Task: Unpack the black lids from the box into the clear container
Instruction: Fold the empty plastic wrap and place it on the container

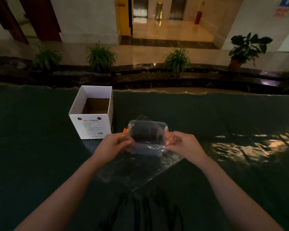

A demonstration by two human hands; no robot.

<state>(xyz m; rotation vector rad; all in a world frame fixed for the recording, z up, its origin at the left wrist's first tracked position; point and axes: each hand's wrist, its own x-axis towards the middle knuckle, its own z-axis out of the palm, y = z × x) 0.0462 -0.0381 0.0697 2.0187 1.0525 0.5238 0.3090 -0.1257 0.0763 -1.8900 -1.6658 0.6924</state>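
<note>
While both hands grip it, the clear container [148, 132] looks glossy, rounded.

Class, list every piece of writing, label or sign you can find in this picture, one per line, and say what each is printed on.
White box, front face: a red logo and a line of dark characters, too blurred to read.
Same face, below: smaller print and symbols, too small to read.
Blue and red wall poster, top right: text illegible.
Clear container held by both hands: no writing visible.
</note>
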